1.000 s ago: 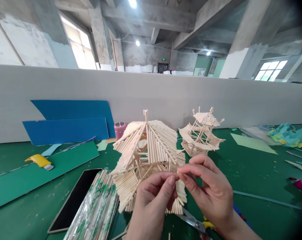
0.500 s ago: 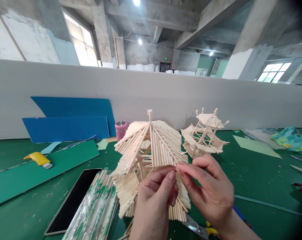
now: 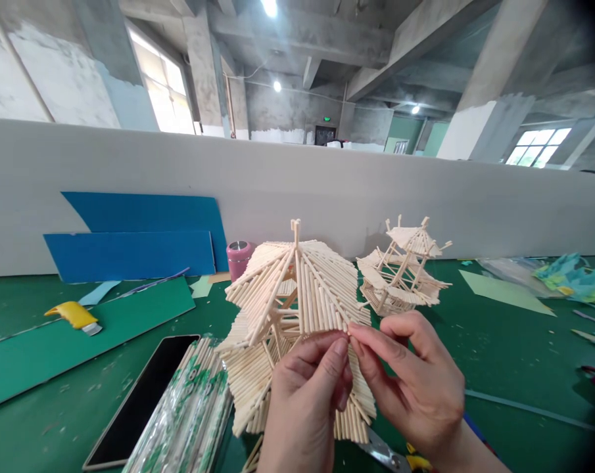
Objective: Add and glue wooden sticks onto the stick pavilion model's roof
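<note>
Centre frame: left hand [image 3: 304, 401] and right hand [image 3: 415, 387], fingertips pinched together on a thin pale wooden stick piece (barely visible), at the lower roof edge of the two-tiered stick pavilion model [image 3: 292, 309], just above both.

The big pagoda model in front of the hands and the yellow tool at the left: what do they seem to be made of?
The big pagoda model looks built from thin, pale, unpainted wooden or bamboo sticks; single round rods show in rows on its roofs, with a matte surface. The yellow tool seems to have a smooth plastic body, judging by its even glossy colour, with a grey, possibly metal, end. Both hands' fingertips meet at the model's roof edge.
</note>
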Demonstrator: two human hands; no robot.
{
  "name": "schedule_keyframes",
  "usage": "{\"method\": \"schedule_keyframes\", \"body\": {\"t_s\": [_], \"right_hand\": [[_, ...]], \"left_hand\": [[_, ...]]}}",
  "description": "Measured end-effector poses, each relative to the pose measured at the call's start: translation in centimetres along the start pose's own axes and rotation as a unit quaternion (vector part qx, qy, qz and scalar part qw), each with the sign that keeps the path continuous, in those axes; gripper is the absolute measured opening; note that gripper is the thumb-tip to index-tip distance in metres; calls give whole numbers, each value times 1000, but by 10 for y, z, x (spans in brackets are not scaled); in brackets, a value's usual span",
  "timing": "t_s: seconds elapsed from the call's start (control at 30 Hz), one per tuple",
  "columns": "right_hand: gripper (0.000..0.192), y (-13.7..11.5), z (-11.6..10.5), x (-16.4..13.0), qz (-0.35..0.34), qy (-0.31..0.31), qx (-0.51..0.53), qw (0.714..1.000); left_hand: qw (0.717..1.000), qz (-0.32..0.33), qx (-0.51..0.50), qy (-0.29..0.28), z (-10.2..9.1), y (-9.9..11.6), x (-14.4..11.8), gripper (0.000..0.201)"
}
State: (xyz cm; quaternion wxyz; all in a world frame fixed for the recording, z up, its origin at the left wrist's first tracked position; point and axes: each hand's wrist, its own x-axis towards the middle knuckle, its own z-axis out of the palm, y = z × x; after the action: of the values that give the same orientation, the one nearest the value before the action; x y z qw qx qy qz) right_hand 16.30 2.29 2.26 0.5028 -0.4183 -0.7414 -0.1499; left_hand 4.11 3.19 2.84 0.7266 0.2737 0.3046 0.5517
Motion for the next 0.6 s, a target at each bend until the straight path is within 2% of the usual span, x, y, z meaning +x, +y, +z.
{"method": "schedule_keyframes", "body": {"t_s": [0.2,0.4,0.6], "right_hand": [[37,0,0,1,-9,3,6,1000],[39,-2,0,1,-7,8,22,1000],[34,-3,-1,2,-4,10,42,999]], "left_hand": [[1000,-15,-16,12,2,2,-1,14],[997,-46,-43,33,5,3,1,20],[997,-36,-48,37,5,2,-2,14]]}}
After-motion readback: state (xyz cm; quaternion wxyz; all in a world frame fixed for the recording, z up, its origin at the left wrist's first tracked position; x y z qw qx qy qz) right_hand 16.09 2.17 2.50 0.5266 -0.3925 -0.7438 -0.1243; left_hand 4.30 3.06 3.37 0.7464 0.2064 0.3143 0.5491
